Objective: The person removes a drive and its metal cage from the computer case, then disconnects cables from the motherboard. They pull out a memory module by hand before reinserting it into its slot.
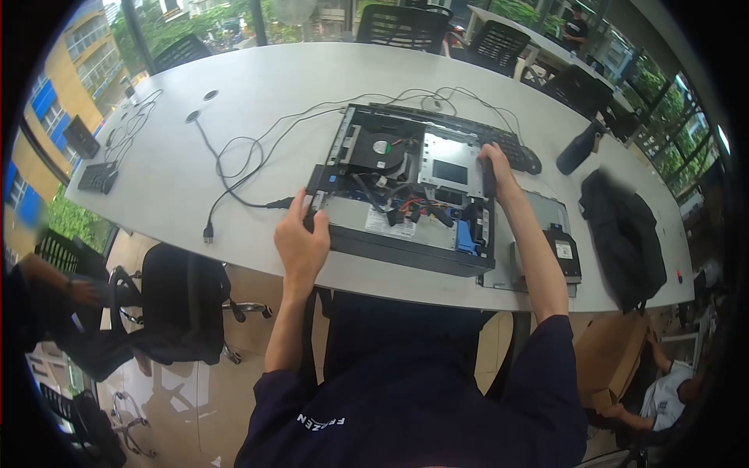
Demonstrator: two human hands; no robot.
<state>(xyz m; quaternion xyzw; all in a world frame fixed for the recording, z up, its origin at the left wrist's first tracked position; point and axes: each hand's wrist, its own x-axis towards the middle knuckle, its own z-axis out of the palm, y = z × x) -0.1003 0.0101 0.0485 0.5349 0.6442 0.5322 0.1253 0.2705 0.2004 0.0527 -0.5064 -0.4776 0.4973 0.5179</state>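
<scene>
An opened desktop computer case point(406, 249) lies on the table in front of me, its insides showing. Within it are a round black fan point(380, 148), a silver metal drive bracket point(450, 164), bundled cables and a blue plastic latch point(466, 236). My left hand point(303, 242) grips the left edge of the case, thumb on top. At the opposite edge, my right hand point(497, 168) is closed around the rim, with some fingers hidden. A black power cable point(265, 205) ends beside my left hand.
Right of the case lie a metal side panel point(548, 209) and a black drive-like part point(563, 253). Behind it is a black keyboard point(511, 148). Farther right are a dark bottle point(579, 148) and a black bag point(620, 234). Other people sit at both sides.
</scene>
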